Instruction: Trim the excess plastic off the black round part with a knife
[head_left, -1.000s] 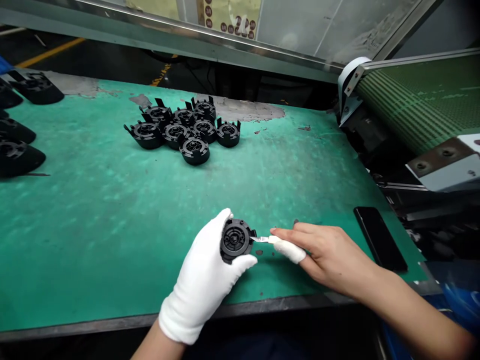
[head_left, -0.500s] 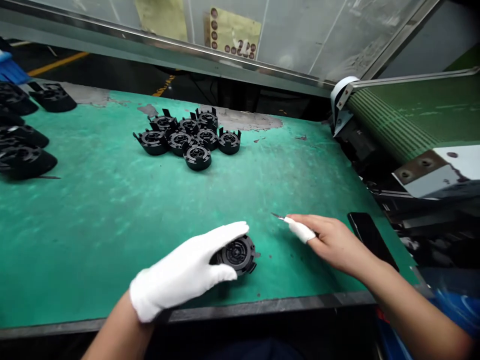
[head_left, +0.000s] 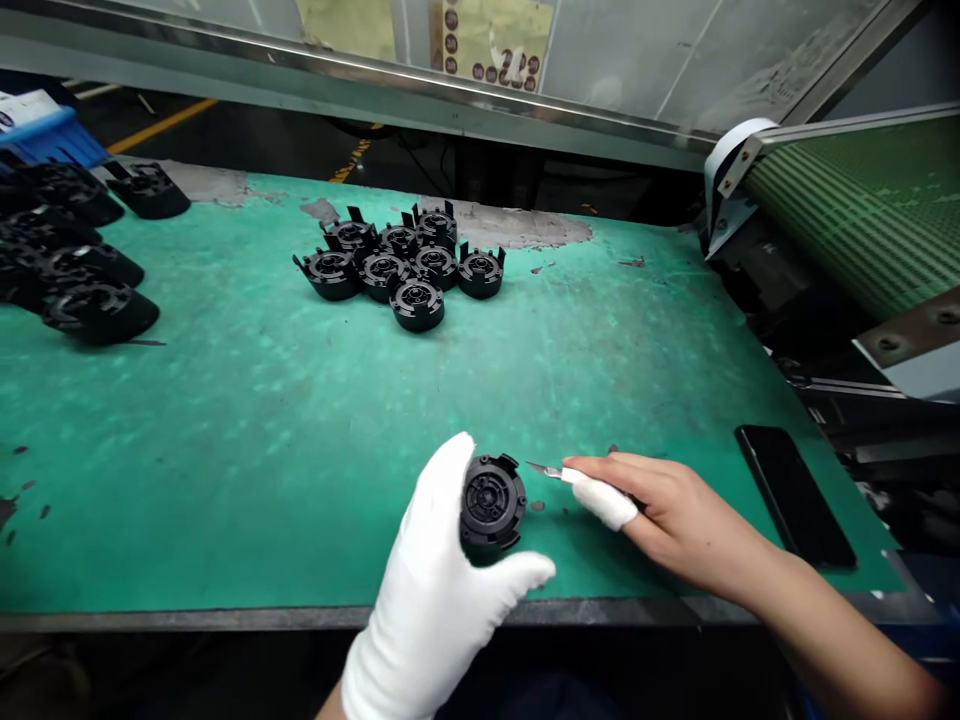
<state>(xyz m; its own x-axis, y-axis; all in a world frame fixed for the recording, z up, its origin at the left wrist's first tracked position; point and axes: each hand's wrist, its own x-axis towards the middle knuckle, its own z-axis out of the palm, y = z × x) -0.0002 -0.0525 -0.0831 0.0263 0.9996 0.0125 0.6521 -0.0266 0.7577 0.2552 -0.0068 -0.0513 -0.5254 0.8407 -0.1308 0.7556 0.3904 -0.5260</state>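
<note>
Left hand [head_left: 435, 585], white-gloved, has the round black part [head_left: 491, 505] cradled against its fingers, thumb spread wide; whether the part touches the green tabletop [head_left: 300, 450] is hard to tell. Right hand [head_left: 675, 515], thumb wrapped in white, pinches a small knife [head_left: 553, 471], blade just beside the part, apart from it! Phone [head_left: 795, 495] to the right; beyond, clustered black housings [head_left: 418, 303]; far right, a green conveyor [head_left: 862, 190].
</note>
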